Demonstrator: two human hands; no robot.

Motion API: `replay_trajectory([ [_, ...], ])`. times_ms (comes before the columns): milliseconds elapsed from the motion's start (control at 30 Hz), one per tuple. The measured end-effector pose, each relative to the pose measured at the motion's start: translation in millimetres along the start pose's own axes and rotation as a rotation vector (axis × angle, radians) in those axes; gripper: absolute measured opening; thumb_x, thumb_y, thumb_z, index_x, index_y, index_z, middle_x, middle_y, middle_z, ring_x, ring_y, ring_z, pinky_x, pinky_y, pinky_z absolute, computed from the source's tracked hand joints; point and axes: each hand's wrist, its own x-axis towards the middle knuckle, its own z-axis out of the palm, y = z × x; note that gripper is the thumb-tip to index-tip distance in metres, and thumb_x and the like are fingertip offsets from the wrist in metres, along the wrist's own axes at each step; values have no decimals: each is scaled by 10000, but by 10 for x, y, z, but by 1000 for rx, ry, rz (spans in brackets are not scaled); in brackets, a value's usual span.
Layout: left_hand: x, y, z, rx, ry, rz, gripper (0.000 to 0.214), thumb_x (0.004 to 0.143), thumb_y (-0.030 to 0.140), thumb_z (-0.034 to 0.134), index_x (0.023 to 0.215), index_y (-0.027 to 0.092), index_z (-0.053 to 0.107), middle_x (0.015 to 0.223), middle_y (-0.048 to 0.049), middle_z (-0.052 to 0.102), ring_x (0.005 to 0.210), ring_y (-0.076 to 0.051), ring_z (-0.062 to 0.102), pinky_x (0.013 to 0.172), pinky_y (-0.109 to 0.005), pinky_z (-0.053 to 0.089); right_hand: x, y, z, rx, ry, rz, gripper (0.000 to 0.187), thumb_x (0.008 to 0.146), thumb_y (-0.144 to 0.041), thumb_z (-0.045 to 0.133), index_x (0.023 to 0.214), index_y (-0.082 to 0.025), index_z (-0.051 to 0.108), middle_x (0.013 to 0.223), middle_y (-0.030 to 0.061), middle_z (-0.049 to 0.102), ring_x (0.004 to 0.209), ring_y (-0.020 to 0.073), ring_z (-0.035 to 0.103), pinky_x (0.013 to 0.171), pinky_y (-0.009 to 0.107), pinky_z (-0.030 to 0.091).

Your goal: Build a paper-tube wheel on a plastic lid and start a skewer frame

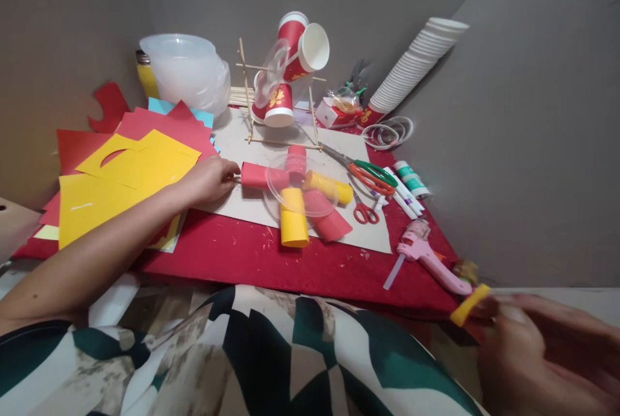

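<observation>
My left hand (pixel 209 178) reaches across the red cloth and is closed on the end of a thin stick at a red paper roll (pixel 256 176). That roll belongs to a pinwheel of red and yellow paper rolls (pixel 295 222) set under a clear plastic lid (pixel 299 185), lying on a white card sheet (pixel 242 141). My right hand (pixel 537 345) is low at the right edge, blurred, pinching a small yellow paper strip (pixel 469 305). A pink glue gun (pixel 431 258) lies just above it.
Yellow and red paper sheets (pixel 130 170) lie at the left. A stick frame with red paper cups (pixel 290 67) stands at the back. Scissors (pixel 371 174), white glue sticks (pixel 404 193), a stack of cups (pixel 416 61) and plastic bowls (pixel 188 70) surround the sheet.
</observation>
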Motion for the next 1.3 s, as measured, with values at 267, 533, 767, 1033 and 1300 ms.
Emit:
replay_trajectory([
  [267, 47, -33, -211, 139, -138, 64, 254, 855, 208, 497, 872, 178, 749, 847, -91, 728, 670, -152, 599, 604, -262, 366, 216, -454, 657, 228, -693, -584, 332, 807, -42, 581, 1023, -281, 661, 897, 54, 730, 819, 238, 712, 746, 394, 591],
  [533, 3, 13, -388, 55, -132, -32, 227, 862, 211, 503, 968, 166, 699, 875, -70, 729, 691, -159, 610, 599, -248, 374, 398, -660, 1054, 305, -857, -766, 183, 857, -97, 590, 987, -221, 621, 882, 63, 709, 799, 193, 697, 711, 322, 573],
  [767, -27, -9, -321, -343, -253, -75, 329, 901, 361, 488, 1092, 159, 665, 805, -39, 701, 531, -124, 584, 552, -248, 430, 481, -555, 1203, 270, -803, -563, 141, 873, -97, 593, 909, -229, 628, 819, 16, 699, 751, 157, 676, 710, 283, 543],
  [1033, -6, -105, -137, -518, -154, -110, 320, 863, 418, 559, 962, 163, 725, 914, -75, 750, 820, -200, 661, 695, -287, 514, 591, -616, 1247, 273, -703, 37, 174, 827, -119, 549, 827, -226, 686, 811, -6, 711, 709, 129, 660, 672, 244, 533],
  [1300, -21, -76, -96, -615, -51, -205, 272, 827, 433, 635, 905, 204, 759, 842, -39, 757, 775, -209, 670, 644, -280, 527, 838, -555, 1319, 27, -713, -124, 240, 880, -347, 589, 708, -186, 637, 599, 1, 584, 574, 116, 498, 570, 254, 396],
])
